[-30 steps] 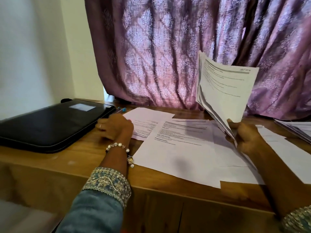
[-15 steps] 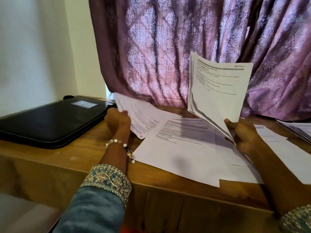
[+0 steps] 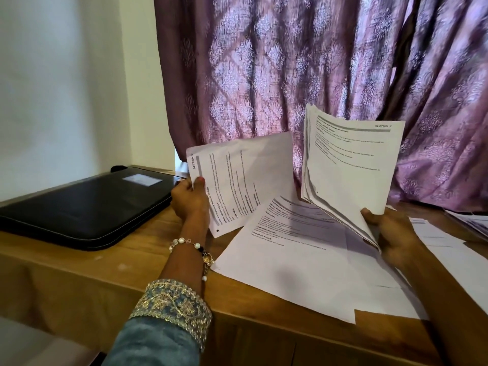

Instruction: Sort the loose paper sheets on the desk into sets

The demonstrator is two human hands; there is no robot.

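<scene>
My left hand (image 3: pixel 188 200) pinches one printed sheet (image 3: pixel 245 178) by its top edge and holds it tilted up off the wooden desk (image 3: pixel 148 260), text running sideways. My right hand (image 3: pixel 390 233) grips the lower corner of a stack of several sheets (image 3: pixel 351 170), held upright, its front page headed "SECTION 1". Between the hands, more printed sheets (image 3: pixel 298 262) lie flat on the desk, overlapping each other and reaching the front edge.
A closed black zip folder (image 3: pixel 84 207) lies on the desk at the left. Another pile of papers (image 3: pixel 472 223) sits at the far right edge. A purple patterned curtain (image 3: pixel 264 70) hangs right behind the desk; a white wall is to the left.
My left hand took hold of the sheet lying at the back left and raised it off the desk. The stack in my right hand stayed upright and shifted slightly.
</scene>
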